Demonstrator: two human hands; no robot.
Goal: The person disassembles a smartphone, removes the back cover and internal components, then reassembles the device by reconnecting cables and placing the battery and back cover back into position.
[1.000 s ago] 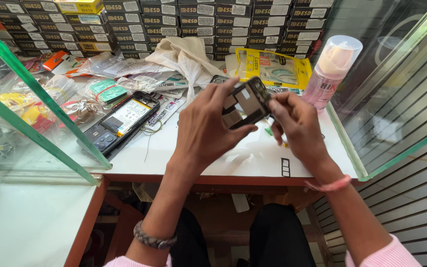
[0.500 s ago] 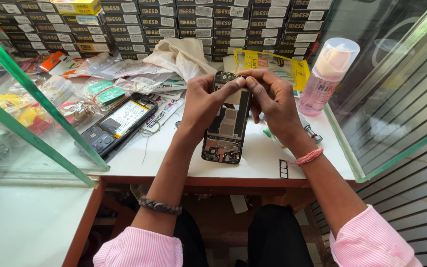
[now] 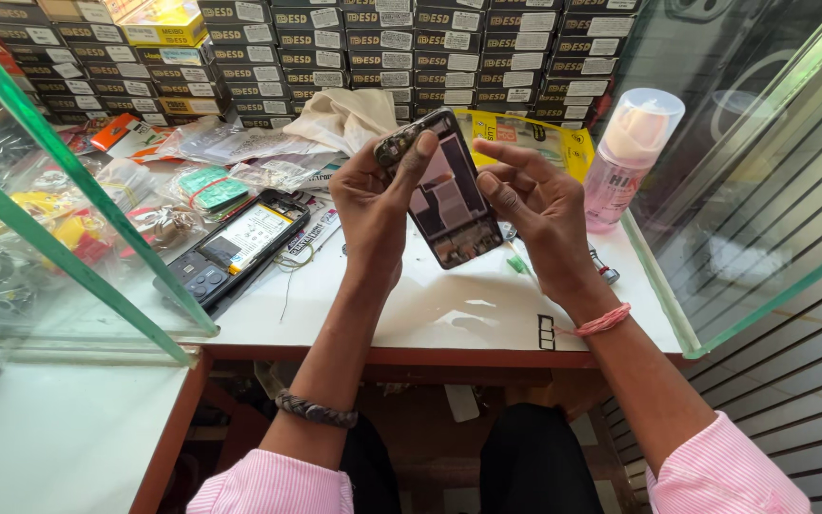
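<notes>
Both hands hold up an opened smartphone, its back cover off and its dark inner boards showing, tilted above the white worktop. My left hand grips its left edge, with the index finger pressed near the top corner. My right hand supports the right edge, fingers curled toward the phone's upper part. A second opened phone lies flat on the worktop to the left, its pale battery showing.
A pink spray bottle stands at the right by a glass wall. Stacked dark boxes line the back. Plastic bags of parts, a cloth and a yellow packet lie behind. A glass panel rises at left.
The phone has been lifted and tilted, its top now pointing up and away. My left index finger has moved to its upper corner. My right hand has shifted to the right edge.
</notes>
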